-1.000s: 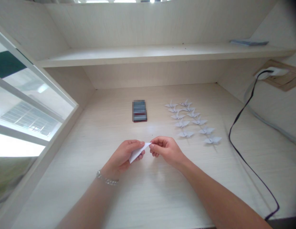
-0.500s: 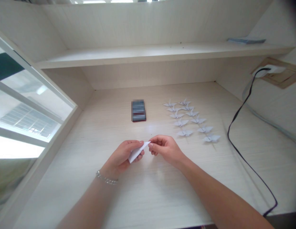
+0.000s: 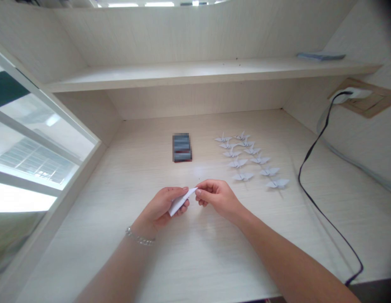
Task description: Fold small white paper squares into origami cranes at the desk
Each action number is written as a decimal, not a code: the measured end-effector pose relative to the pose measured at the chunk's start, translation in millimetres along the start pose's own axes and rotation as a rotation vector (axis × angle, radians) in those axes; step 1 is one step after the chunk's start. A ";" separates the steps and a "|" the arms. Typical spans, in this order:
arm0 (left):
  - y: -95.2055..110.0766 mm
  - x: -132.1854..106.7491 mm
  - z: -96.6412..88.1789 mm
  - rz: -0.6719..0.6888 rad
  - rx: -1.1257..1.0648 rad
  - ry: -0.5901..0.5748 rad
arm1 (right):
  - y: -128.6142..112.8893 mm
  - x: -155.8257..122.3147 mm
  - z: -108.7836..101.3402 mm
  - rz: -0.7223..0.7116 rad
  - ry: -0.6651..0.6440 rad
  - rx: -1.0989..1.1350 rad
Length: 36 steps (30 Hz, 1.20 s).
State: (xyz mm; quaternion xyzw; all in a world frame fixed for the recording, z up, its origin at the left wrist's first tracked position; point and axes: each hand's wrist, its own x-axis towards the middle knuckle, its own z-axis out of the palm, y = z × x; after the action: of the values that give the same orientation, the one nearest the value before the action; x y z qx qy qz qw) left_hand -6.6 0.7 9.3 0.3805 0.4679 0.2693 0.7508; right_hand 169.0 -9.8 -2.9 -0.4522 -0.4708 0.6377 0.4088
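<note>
L hand (image 3: 157, 206) gripping folded white paper (image 3: 179, 203), R hand (image 3: 217, 198) pinching its tip — both staying put vs earlier frame, only view drifting; paper cranes (image 3: 246, 160) lying on table (image 3: 195, 261) beyond.

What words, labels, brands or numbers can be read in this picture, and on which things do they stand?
No text can be read.
The dark rectangular item on the desk: its surface is pixelated, so any marks are unreadable.
The flat bluish item on the upper shelf: too small and blurred to read.
The folded white paper: no writing is visible.
</note>
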 end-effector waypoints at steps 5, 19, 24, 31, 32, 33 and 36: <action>0.1 0.3 3.5 0.076 0.095 0.020 | 0.8 1.3 0.1 -0.003 0.055 -0.026; -4.0 4.5 2.3 0.228 0.362 0.088 | 1.7 2.0 -0.5 0.027 0.070 -0.080; -4.7 4.5 -0.1 0.212 0.353 0.076 | -0.3 1.4 -2.5 -0.008 0.067 -0.122; -4.0 2.4 -1.2 0.176 0.337 0.062 | -0.2 -0.9 -4.1 -0.050 0.028 -0.222; -3.8 2.2 -1.1 0.176 0.337 0.059 | -0.1 -0.9 -4.1 -0.047 0.021 -0.218; -3.6 2.0 -0.9 0.177 0.337 0.057 | -0.1 -0.7 -4.1 -0.037 0.011 -0.205; -3.4 2.0 -0.4 0.187 0.340 0.061 | -1.2 0.6 -4.2 0.012 -0.007 -0.128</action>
State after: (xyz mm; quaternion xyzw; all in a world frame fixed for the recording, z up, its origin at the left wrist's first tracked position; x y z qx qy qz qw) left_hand -5.9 0.4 5.3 0.5352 0.4919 0.2664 0.6329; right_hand 173.0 -8.1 -2.5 -0.4779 -0.5092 0.6106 0.3735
